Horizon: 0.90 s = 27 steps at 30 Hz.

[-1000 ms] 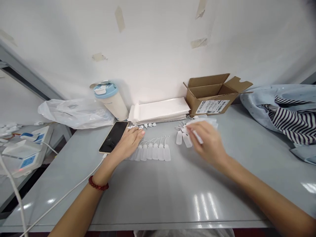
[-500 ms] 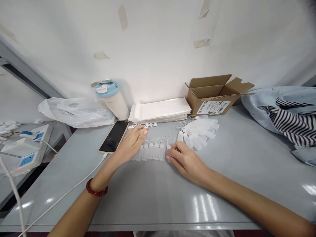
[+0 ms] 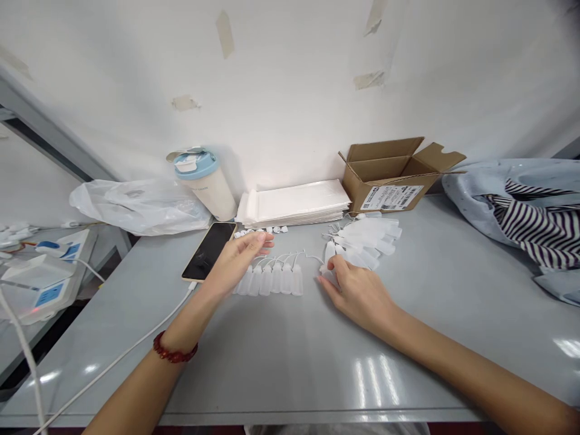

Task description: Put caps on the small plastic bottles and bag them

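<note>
The right fingertips curl closed on a small translucent dropper bottle, at the 7 o'clock edge of a fanned pile of bottles; the right hand lies behind them. The left fingers are open and spread. The left hand has a row of 6 bottles at 4 o'clock, a phone at 9 o'clock, and a red bead bracelet below its wrist.

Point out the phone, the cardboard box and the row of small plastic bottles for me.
phone [image 3: 209, 251], head view, on its dark screen
cardboard box [image 3: 352, 194], head view, on its front wall, left of the label
row of small plastic bottles [image 3: 276, 280], head view, on a bottle's body mid-row
</note>
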Available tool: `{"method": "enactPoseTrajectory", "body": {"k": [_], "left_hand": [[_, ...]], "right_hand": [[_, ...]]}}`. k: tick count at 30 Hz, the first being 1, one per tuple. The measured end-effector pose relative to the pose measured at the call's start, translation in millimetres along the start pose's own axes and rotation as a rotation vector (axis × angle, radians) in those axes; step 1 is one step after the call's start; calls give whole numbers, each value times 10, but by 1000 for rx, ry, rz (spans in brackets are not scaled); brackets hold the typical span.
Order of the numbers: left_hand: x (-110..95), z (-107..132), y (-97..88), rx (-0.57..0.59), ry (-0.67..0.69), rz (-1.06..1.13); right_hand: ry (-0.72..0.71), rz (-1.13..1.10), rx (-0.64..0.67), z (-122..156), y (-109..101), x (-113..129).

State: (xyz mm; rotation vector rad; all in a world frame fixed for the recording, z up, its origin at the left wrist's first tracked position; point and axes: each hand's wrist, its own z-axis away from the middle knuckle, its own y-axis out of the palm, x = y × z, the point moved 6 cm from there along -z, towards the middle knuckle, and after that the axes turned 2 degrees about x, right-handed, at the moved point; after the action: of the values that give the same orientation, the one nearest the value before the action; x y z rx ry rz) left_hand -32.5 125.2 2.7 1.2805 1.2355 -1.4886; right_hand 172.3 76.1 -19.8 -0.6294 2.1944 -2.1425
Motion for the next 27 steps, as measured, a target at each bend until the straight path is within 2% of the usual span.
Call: {"method": "enactPoseTrajectory", "body": {"k": [3,6,13,16,21,24,27], "left_hand": [[14,15,-15,-61,-61,142],[21,41,-12,-93,-103,193],[25,99,124,21,-164,199],[6,136,193,80,-166,145],[-6,212,317,162,-168,29],[-3,262,403,211,-167,45],[-16,291,452,209,-143,61]], "right_hand": [[50,93,32,4,-10,-26],[56,121,48,6,-12,-28],[29,64,32,-15,-24,-34],[-9,-47,-41,-5,-44,-33],[-175,-282,-240,79,-105,30],[-256,-291,-301,133,-138,87],[-332,-257,-325,173,-166,153]]}}
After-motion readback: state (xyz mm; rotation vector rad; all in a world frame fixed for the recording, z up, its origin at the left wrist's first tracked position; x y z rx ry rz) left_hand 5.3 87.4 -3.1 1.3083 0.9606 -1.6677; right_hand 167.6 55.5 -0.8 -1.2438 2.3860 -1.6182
